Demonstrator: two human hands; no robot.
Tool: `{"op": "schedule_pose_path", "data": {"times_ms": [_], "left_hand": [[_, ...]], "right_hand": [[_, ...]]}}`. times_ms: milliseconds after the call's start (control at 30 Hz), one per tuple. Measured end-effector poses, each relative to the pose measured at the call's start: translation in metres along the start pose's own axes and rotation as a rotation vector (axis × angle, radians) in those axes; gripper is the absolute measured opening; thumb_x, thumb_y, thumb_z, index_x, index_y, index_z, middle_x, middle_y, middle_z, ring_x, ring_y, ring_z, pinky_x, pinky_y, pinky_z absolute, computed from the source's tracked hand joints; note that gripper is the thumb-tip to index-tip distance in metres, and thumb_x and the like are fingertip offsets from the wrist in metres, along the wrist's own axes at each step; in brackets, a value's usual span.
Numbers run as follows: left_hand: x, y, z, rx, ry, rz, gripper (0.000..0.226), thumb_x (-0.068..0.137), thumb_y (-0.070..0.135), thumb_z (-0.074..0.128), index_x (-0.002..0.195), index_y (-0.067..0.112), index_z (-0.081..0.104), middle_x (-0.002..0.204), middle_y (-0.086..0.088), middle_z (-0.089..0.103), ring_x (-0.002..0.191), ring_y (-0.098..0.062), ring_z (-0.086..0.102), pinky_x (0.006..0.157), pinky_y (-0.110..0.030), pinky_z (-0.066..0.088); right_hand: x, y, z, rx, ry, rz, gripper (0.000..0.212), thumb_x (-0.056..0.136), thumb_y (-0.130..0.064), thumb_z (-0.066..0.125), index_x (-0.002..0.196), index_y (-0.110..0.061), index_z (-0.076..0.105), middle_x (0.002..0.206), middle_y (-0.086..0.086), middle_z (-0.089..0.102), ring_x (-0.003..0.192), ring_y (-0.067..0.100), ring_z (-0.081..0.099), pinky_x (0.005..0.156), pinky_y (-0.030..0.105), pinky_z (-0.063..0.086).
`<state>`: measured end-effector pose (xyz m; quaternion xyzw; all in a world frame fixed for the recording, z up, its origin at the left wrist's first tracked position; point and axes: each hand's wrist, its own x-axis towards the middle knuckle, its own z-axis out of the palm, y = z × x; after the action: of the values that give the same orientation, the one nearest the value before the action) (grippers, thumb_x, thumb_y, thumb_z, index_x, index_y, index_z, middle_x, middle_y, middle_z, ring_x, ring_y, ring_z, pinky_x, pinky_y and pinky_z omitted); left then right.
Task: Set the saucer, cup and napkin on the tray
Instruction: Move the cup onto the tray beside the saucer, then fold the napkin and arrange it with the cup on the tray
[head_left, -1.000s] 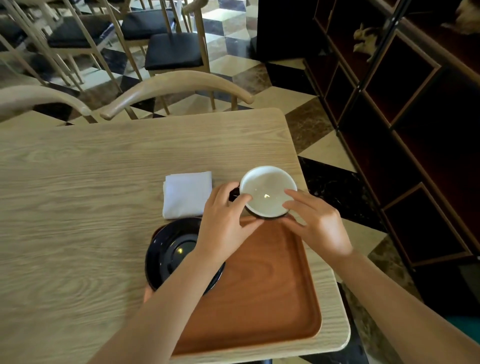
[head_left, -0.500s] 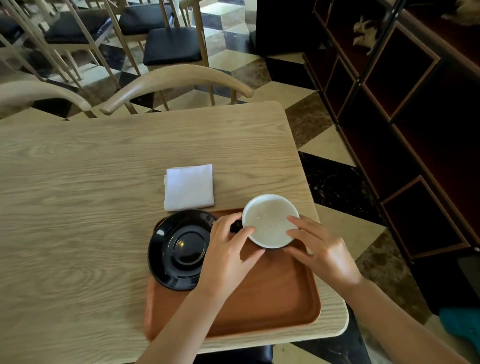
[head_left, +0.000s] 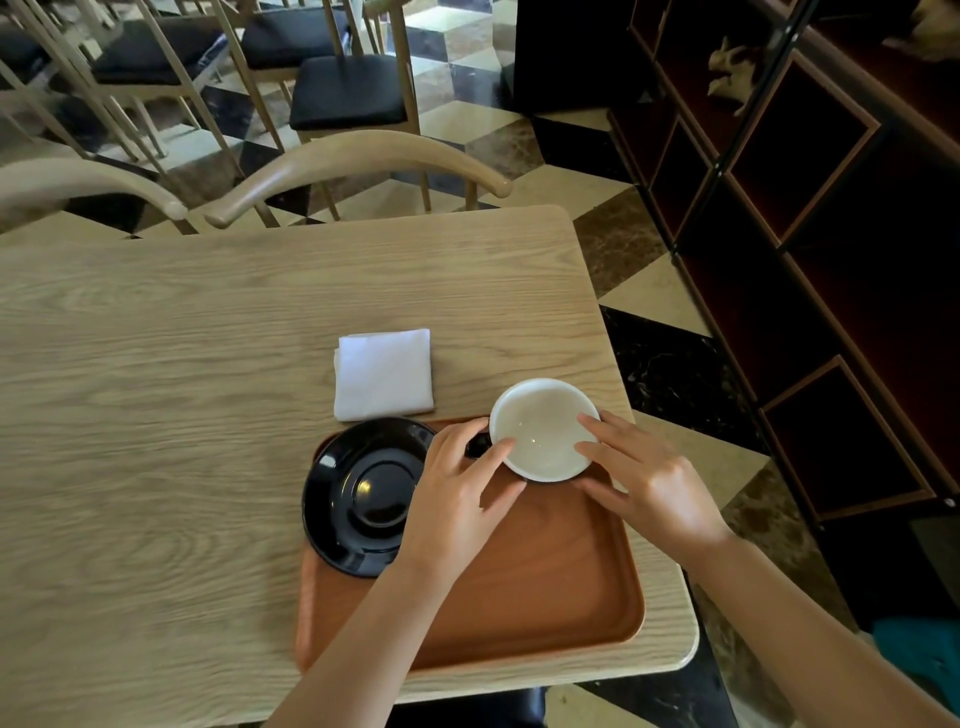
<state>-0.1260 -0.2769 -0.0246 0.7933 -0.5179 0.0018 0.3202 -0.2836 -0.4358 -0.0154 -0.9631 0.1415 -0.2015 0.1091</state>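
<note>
A cup (head_left: 540, 426), white inside with a dark outside and handle, is at the far right corner of the brown wooden tray (head_left: 545, 587). My left hand (head_left: 457, 499) grips its handle side and my right hand (head_left: 649, 483) holds its right rim. I cannot tell whether the cup rests on the tray or hangs just above it. A black saucer (head_left: 363, 493) lies on the tray's left part, overhanging the left rim. A folded white napkin (head_left: 384, 374) lies on the table just beyond the tray.
The light wooden table (head_left: 182, 415) ends close to the tray on the right and near side. Two curved chair backs (head_left: 353, 156) stand at the far edge. Dark shelving (head_left: 805, 234) runs along the right, across a tiled floor.
Both hands carried the cup from beyond the tray's far edge toward me onto the tray's far right corner. The view shifted, so the tray shows more fully. The saucer and napkin stayed put.
</note>
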Motion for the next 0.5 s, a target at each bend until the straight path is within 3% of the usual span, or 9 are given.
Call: {"op": "schedule_pose_path", "data": {"times_ms": [67, 233, 400, 500], "left_hand": [[0.0, 0.0, -0.001, 0.011, -0.021, 0.013, 0.035, 0.08, 0.036, 0.062, 0.109, 0.017, 0.064, 0.118, -0.009, 0.056, 0.111, -0.022, 0.048, 0.098, -0.017, 0.033], [-0.003, -0.005, -0.012, 0.057, -0.184, 0.075, 0.047, 0.086, 0.042, 0.055, 0.127, 0.017, 0.054, 0.131, -0.012, 0.051, 0.122, -0.025, 0.046, 0.097, -0.04, 0.046], [0.007, -0.024, -0.049, 0.254, -0.172, 0.165, 0.054, 0.088, 0.041, 0.05, 0.136, 0.018, 0.042, 0.141, -0.011, 0.047, 0.131, -0.023, 0.042, 0.106, -0.042, 0.037], [0.023, -0.054, -0.072, 0.357, -0.185, 0.005, 0.056, 0.088, 0.041, 0.04, 0.139, 0.019, 0.035, 0.146, -0.013, 0.04, 0.135, -0.025, 0.037, 0.106, -0.047, 0.035]], "right_hand": [[0.001, -0.002, -0.002, -0.012, 0.0, 0.005, 0.034, 0.082, -0.034, 0.055, 0.095, -0.006, 0.07, 0.117, 0.012, 0.067, 0.112, 0.029, 0.06, 0.086, 0.038, 0.052], [0.002, -0.013, -0.012, -0.077, 0.018, 0.032, 0.036, 0.081, -0.042, 0.059, 0.098, -0.011, 0.07, 0.119, 0.009, 0.066, 0.118, 0.026, 0.055, 0.1, 0.045, 0.042], [0.043, -0.045, -0.017, -0.061, 0.156, 0.027, 0.03, 0.084, -0.033, 0.058, 0.099, -0.01, 0.07, 0.112, 0.009, 0.069, 0.109, 0.027, 0.06, 0.088, 0.038, 0.048], [0.087, -0.065, -0.004, -0.06, 0.076, 0.08, 0.035, 0.084, -0.035, 0.05, 0.106, -0.014, 0.068, 0.117, 0.008, 0.067, 0.112, 0.027, 0.06, 0.086, 0.036, 0.049]]}}
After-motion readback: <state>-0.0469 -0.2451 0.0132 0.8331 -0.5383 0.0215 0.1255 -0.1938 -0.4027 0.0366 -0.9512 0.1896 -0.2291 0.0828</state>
